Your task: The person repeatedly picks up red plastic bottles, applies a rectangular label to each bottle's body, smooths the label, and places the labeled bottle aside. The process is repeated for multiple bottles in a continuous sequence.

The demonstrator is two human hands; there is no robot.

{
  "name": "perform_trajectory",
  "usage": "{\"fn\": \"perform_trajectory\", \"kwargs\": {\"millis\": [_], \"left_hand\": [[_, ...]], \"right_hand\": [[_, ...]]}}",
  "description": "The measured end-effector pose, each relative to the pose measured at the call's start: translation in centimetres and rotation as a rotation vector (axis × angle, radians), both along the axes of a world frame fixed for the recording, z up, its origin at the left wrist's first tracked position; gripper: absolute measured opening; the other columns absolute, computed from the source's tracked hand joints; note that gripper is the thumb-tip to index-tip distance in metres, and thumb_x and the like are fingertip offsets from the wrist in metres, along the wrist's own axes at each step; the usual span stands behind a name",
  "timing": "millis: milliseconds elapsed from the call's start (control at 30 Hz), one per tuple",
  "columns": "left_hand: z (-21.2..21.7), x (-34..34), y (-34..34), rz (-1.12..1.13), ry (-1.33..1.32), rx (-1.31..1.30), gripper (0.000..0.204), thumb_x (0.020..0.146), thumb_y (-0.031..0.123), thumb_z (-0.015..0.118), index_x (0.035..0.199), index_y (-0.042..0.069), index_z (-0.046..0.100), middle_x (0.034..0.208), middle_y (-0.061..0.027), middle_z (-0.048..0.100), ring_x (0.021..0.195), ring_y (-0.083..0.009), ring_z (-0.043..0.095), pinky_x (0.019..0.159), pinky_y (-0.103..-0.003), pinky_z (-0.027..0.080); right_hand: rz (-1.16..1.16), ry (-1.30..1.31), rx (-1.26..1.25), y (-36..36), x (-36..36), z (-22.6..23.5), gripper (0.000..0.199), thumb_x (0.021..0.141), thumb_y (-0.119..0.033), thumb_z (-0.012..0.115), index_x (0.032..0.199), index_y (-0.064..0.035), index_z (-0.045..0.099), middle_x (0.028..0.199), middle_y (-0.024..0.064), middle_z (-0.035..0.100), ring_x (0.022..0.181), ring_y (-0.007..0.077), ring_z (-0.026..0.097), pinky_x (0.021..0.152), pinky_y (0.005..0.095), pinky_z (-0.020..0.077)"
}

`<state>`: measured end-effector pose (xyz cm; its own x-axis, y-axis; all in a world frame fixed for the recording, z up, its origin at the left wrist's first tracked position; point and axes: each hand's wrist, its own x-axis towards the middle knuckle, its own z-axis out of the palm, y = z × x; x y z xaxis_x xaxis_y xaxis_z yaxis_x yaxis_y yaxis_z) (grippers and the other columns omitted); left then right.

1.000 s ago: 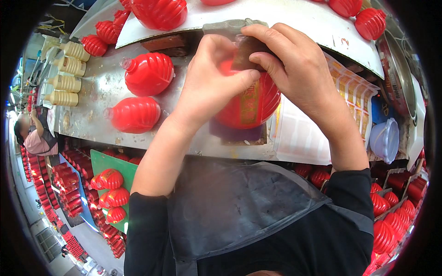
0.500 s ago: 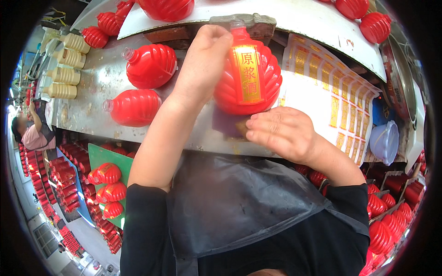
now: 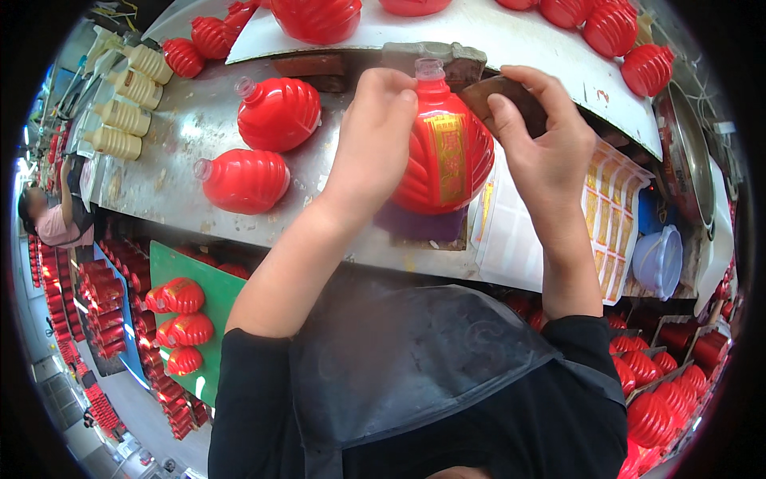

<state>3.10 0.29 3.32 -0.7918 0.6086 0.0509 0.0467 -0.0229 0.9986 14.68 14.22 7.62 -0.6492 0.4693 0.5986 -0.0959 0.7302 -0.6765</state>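
Observation:
A red, ribbed bottle (image 3: 417,177) with a clear neck stands in front of me, a gold label (image 3: 452,164) stuck on its side. My left hand (image 3: 381,120) is closed at the bottle's left shoulder, just below the neck. In my right hand (image 3: 550,148) is a thin, dark brown flat piece (image 3: 519,92), pinched between thumb and fingers. Its edge reaches the bottle's right shoulder; whether it touches cannot be made out. Beneath the bottle lies a purple cloth (image 3: 423,223).
Two more red bottles (image 3: 279,114) are at the left on the metal table (image 3: 187,164). Sheets of gold labels (image 3: 614,211) lie at right, near a pale blue bucket (image 3: 658,262). A white board (image 3: 550,48) holds bottles behind. Cream jugs (image 3: 124,118) and a person (image 3: 60,219) are far left.
My right hand has risen from beside the bottle's base to its upper right, and the brown piece now shows in it. The left hand stays at the bottle's shoulder. The whole view has shifted slightly.

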Motion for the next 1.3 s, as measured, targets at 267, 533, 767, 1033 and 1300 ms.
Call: {"fn": "perform_trajectory", "kwargs": {"millis": [267,533,767,1033,1300], "left_hand": [[0.0,0.6,-0.2,-0.008,0.089,0.009,0.017,0.113,0.012,0.049,0.126,0.003,0.051,0.108,-0.0017,0.060,0.097,-0.0047,0.054,0.089,-0.024,0.048],[0.2,0.4,1.0,0.048,0.389,-0.065,0.045,0.101,0.023,0.067,0.135,-0.002,0.053,0.123,-0.0186,0.068,0.113,-0.0293,0.069,0.095,-0.039,0.055],[1.6,-0.1,0.0,-0.096,0.393,-0.046,0.034,0.085,0.030,0.079,0.106,0.005,0.070,0.100,-0.0165,0.076,0.099,-0.0358,0.073,0.087,-0.043,0.057],[1.0,3.2,-13.1,0.225,0.238,0.260,0.033,0.091,0.008,0.083,0.117,0.003,0.063,0.111,-0.0060,0.073,0.102,-0.0121,0.069,0.092,-0.030,0.055],[-1.7,9.0,-35.4,1.053,0.199,-0.146,0.027,0.091,-0.004,0.072,0.116,-0.002,0.063,0.112,-0.0108,0.075,0.109,-0.0166,0.071,0.096,-0.032,0.059]], "right_hand": [[-0.257,-0.159,0.169,0.8,0.9,0.0,0.017,0.090,-0.015,0.076,0.104,-0.0060,0.077,0.085,0.0152,0.077,0.074,0.0269,0.077,0.071,0.0352,0.0594],[-0.031,-0.180,0.026,0.6,1.1,-0.7,0.022,0.095,-0.008,0.074,0.115,-0.0004,0.075,0.097,0.0126,0.078,0.089,0.0171,0.075,0.081,0.0306,0.0584],[-0.029,-0.070,-0.362,5.7,2.9,-6.2,0.033,0.106,-0.010,0.066,0.136,0.0034,0.065,0.122,0.0123,0.072,0.103,0.0171,0.070,0.086,0.0259,0.0577],[0.304,-0.123,-0.692,8.2,-0.7,-4.2,0.036,0.111,-0.012,0.055,0.144,-0.0007,0.059,0.133,0.0109,0.068,0.120,0.0174,0.065,0.105,0.0299,0.0516],[0.707,-0.427,-0.779,6.5,-7.5,-3.0,0.029,0.109,-0.029,0.058,0.104,-0.0031,0.070,0.111,0.0118,0.073,0.069,0.0079,0.061,0.052,0.0200,0.0417]]}}
